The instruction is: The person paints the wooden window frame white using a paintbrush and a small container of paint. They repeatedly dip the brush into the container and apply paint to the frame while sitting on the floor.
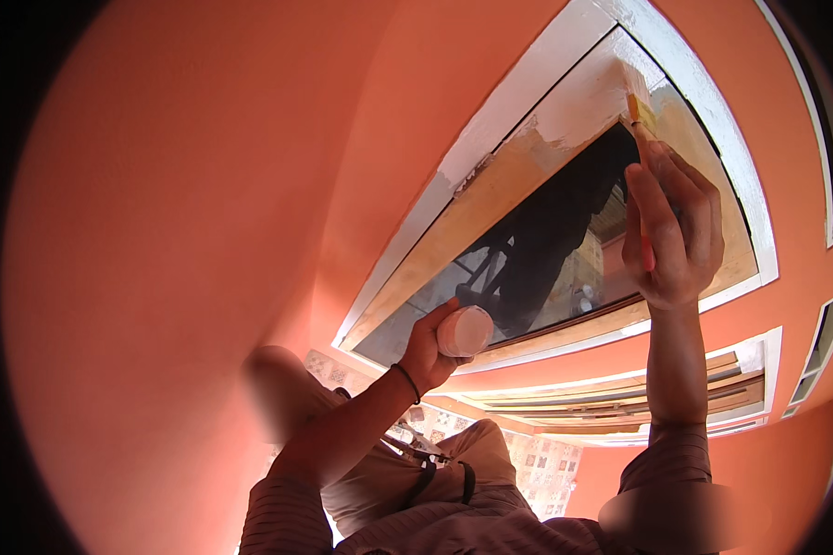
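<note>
My right hand (677, 222) grips the handle of a paintbrush (643, 111), its bristles against the wooden window sash (562, 114) near the upper corner. White paint covers part of the sash there, while bare wood shows lower along it. Around the sash runs a white-painted frame (732, 139). Lower down, my left hand (430, 347) holds a small round cup (466, 331) with pale paint in it, in front of the dark glass pane (548, 236), which shows reflections.
Orange-painted wall (215, 173) fills the left side and surrounds the frame. A second white-framed window or door (736, 378) is at the lower right. Patterned floor tiles (541, 461) lie far below, past my legs.
</note>
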`<state>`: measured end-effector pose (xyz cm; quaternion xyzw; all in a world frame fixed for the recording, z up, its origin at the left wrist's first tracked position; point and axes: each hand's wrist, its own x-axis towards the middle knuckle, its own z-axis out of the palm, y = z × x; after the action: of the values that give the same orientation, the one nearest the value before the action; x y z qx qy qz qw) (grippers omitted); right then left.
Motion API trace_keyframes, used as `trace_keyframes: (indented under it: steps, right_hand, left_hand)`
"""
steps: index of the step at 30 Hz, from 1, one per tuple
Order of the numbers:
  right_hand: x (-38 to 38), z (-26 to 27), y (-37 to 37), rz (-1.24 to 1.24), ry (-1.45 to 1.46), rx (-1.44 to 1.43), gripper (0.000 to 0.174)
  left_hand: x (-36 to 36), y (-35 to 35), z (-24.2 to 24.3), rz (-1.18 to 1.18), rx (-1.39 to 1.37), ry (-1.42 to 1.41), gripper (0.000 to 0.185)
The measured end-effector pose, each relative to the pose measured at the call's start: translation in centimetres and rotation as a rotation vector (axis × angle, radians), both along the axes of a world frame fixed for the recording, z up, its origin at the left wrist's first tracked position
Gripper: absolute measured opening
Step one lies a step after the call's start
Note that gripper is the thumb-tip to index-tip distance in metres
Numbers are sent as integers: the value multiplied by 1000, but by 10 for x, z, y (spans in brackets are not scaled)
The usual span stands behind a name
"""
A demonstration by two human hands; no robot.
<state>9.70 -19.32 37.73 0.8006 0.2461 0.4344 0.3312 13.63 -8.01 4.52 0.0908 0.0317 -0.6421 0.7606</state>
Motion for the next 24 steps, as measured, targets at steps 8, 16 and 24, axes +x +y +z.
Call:
trace_keyframes:
  steps: [8,16,24]
  right_hand:
    - [-83,-75,6,193,31,963,26]
    - [-155,-181,17,127,-728,2452,29]
    - [-181,-221,-3,510,-572,3044,41]
  left_hand:
    - [4,-4,-9,-7,27,99,33]
    - [0,-5,-23,-90,-97,171,44]
    - [-6,-12,-34,-142,-180,212,46]
